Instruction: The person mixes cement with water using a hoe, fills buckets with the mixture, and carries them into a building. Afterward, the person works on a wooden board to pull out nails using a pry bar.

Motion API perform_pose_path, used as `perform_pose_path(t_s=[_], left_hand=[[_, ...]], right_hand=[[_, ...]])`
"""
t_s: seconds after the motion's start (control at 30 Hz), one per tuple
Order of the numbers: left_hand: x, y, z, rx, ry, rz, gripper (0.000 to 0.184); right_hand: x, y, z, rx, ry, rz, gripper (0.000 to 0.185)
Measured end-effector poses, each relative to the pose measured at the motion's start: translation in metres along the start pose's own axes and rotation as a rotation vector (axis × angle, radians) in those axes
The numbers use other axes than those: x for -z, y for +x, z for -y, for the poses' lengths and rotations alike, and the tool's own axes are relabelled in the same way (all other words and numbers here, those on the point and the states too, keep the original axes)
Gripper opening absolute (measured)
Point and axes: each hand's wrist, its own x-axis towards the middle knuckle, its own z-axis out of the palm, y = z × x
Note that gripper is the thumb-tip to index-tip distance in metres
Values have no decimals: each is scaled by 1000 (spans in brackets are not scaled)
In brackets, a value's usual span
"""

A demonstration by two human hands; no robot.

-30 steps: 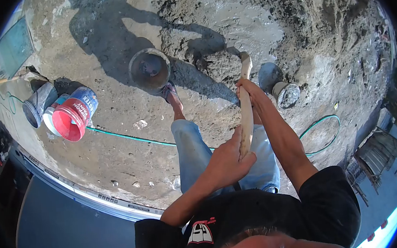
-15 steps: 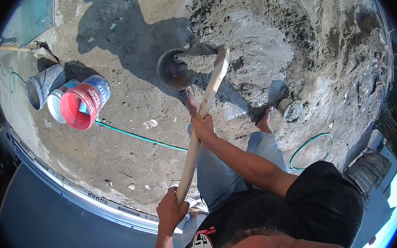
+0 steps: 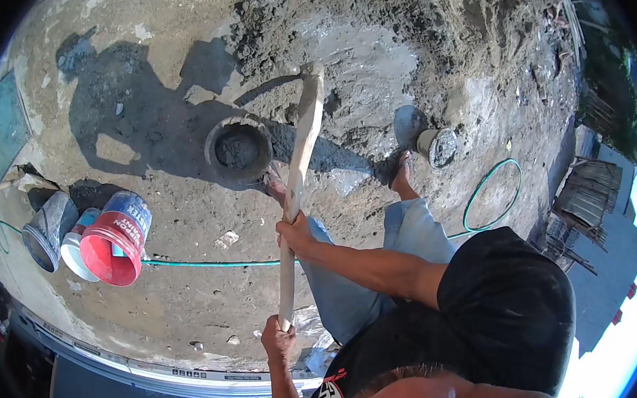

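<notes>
My left hand (image 3: 278,338) is closed round the lower end of a long pale wooden handle (image 3: 300,152). Higher up the same handle, my right hand (image 3: 297,235) grips it with wrapped fingers. The handle's top end reaches over the wet grey mix (image 3: 367,60); its tool head is mostly hidden. Left of the handle, a round dark bucket (image 3: 218,158) stands by my foot with grey mix inside.
A small bucket of grey mix (image 3: 443,148) stands right of my feet. A red and blue paint bucket (image 3: 127,221), a white one (image 3: 76,257) and a grey one (image 3: 54,220) lie at the left. A green hose (image 3: 211,265) crosses the ground.
The handle first tipped toward the round bucket, carrying a lump of mix, and has since moved up off it. Mix now lies in that bucket. My left hand has moved down and left.
</notes>
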Motion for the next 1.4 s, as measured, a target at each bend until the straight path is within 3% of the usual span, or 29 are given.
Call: perform_pose_path(t_s=[0.1,0.2,0.27,0.4,0.5,0.6,0.67,0.83,0.93,1.0,1.17,1.2,1.27,1.37,1.4], left_hand=[[-10,38,-96,21,74,145,36],[-52,92,-189,-154,91,-5,37],[-83,139,-252,-292,103,-89,38],[-138,228,-360,-380,179,-148,38],[-175,246,-377,-345,157,-31,36],[-186,202,-345,-248,290,86,35],[-189,167,-306,-143,313,130,35],[-121,94,-274,-18,473,242,37],[-92,74,-276,35,493,330,35],[-95,70,-275,-55,353,442,35],[-163,138,-339,-228,55,545,40],[-169,157,-362,-217,-6,582,41],[-169,186,-396,-277,13,580,43],[-123,192,-405,-118,65,654,49],[-103,191,-395,-142,82,627,50]], right_hand=[[56,28,74,-35,206,-106,36],[133,99,138,16,278,-180,35],[188,155,188,62,252,-211,24],[279,276,254,12,196,-93,12],[308,326,225,-52,138,-60,14],[307,302,146,-156,239,-107,11],[294,262,115,-188,141,-154,18],[239,196,14,-319,314,-155,26],[236,145,22,-399,326,-253,31],[277,125,34,-327,243,-345,40],[407,199,71,-119,-18,-511,42],[421,200,104,-129,-9,-531,40],[448,254,98,-148,-67,-548,31],[406,253,100,-282,87,-540,35],[386,275,68,-323,99,-557,34]])
